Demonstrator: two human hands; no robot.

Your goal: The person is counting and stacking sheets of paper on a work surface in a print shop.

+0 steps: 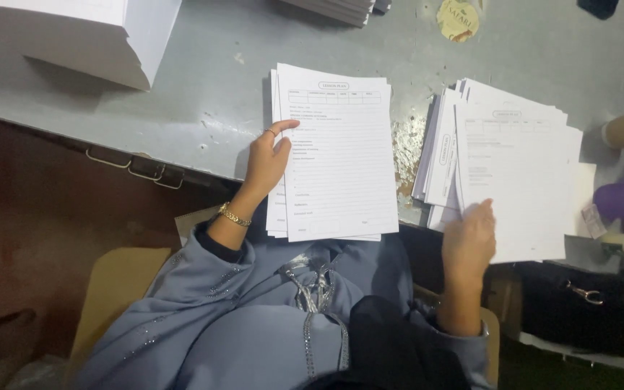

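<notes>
While left hand (267, 155) lies flat on white form stack (337, 162), right hand (469, 242) fingers pinch right stack's (518, 173) top sheet

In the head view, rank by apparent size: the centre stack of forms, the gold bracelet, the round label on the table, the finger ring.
1. centre stack of forms
2. round label, cut off by the frame's top edge
3. gold bracelet, close to the label
4. finger ring

My left hand (267, 155) rests on a stack of matt white printed paper forms (341, 162), smooth and flat. The loose white paper sheet (525, 188) under my right hand (469, 242) looks the same. The grey painted metal tabletop (211, 87) is dull, scratched and flaking at centre. My gold metal chain bracelet (234, 215) gleams; my grey-blue cloth sleeve (182, 282) has a soft sheen.
</notes>
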